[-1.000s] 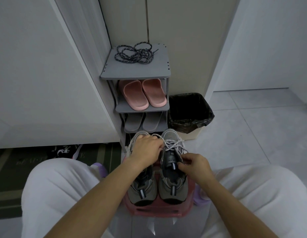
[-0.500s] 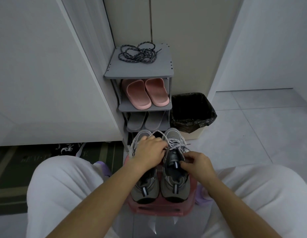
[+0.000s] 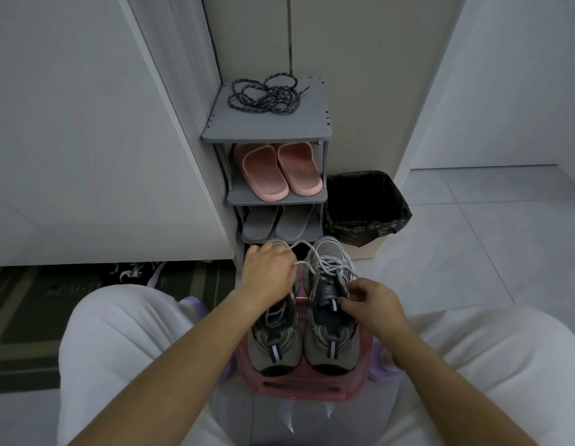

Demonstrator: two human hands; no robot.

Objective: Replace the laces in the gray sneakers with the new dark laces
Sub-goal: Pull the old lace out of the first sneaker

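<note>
Between the knees, on a stool (image 3: 299,389), I see the sneakers (image 3: 273,349) side by side. Fingers of the left hand (image 3: 268,273) curl round the pale lace (image 3: 328,268) of the right sneaker (image 3: 331,336); those of the right hand (image 3: 373,305) pinch it beside the tongue. The dark laces (image 3: 263,96) lie tangled atop the rack (image 3: 267,125).

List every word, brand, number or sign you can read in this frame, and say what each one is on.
Nothing reads cleanly.
Doormat: faint pale capitals, seemingly starting "BEA"; the rest is too dim and blurred to read.
Right sneaker: a small light label on the tongue, too small to read.
Black item behind the doormat: white markings, unreadable.
</note>
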